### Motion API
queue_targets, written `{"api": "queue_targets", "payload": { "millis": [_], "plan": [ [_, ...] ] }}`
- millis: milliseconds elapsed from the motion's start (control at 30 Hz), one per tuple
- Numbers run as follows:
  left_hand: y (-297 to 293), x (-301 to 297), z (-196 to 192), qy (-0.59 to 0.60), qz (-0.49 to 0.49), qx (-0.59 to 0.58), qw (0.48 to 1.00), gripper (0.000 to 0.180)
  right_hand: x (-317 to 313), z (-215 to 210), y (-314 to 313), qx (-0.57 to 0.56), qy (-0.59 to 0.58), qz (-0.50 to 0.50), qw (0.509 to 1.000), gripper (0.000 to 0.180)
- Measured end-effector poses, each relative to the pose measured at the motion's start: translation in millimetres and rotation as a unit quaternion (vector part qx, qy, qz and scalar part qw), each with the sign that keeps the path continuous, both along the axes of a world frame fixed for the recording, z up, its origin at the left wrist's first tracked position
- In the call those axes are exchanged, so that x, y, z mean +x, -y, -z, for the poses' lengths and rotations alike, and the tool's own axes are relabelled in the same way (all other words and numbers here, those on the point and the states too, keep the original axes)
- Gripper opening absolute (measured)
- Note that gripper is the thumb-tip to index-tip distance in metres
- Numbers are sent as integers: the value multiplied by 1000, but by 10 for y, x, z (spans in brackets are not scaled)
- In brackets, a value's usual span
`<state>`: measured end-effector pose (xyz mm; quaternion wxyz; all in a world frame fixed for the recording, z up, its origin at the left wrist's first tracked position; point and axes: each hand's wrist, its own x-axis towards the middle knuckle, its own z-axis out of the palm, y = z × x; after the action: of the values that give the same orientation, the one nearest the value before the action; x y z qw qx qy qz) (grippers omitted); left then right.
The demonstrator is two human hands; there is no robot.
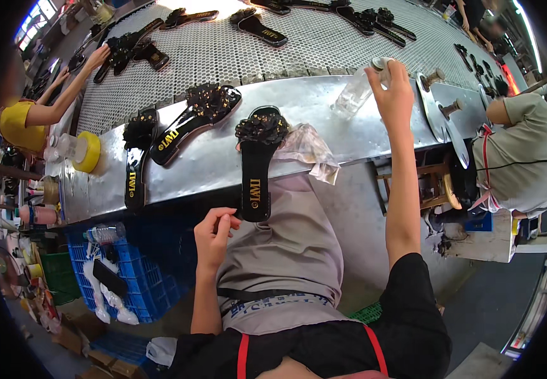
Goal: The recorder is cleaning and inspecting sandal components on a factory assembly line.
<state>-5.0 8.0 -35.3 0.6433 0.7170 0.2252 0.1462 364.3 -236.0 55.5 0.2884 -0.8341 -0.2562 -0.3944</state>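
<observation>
My right hand (392,95) is closed around the neck end of a clear plastic bottle (351,96), which is held tilted over the metal ledge. My left hand (215,228) is beside the heel of a black slide sandal (257,177), its fingers curled in and nothing visible in them. That sandal has a dark bow with gold specks and its heel sticks out over the ledge's front edge. A crumpled pale cloth (308,150) lies against it on the right. Left of it on the ledge are two more black sandals, one upright-set (135,164) and one slanted (191,126).
A perforated conveyor (223,57) beyond the ledge carries several sandals. A bottle with a yellow roll (87,151) stands at the ledge's left end; metal pieces (434,110) lie at its right. Blue crates (140,278) are below left. Co-workers in yellow (20,126) and grey (520,158) flank me.
</observation>
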Motion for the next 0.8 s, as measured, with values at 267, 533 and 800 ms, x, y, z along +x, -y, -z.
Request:
{"api": "queue_targets", "payload": {
  "millis": [267, 533, 800],
  "plan": [
    [7, 12, 56, 10, 50, -15, 999, 21, 231, 166, 92, 302, -137, -80, 940, 24],
    [-1, 2, 57, 18, 84, -27, 996, 20, 733, 362, 622, 788, -380, -280, 396, 19],
    [31, -63, 72, 14, 98, -37, 994, 20, 682, 395, 752, 804, -391, -272, 357, 15]
  ]
}}
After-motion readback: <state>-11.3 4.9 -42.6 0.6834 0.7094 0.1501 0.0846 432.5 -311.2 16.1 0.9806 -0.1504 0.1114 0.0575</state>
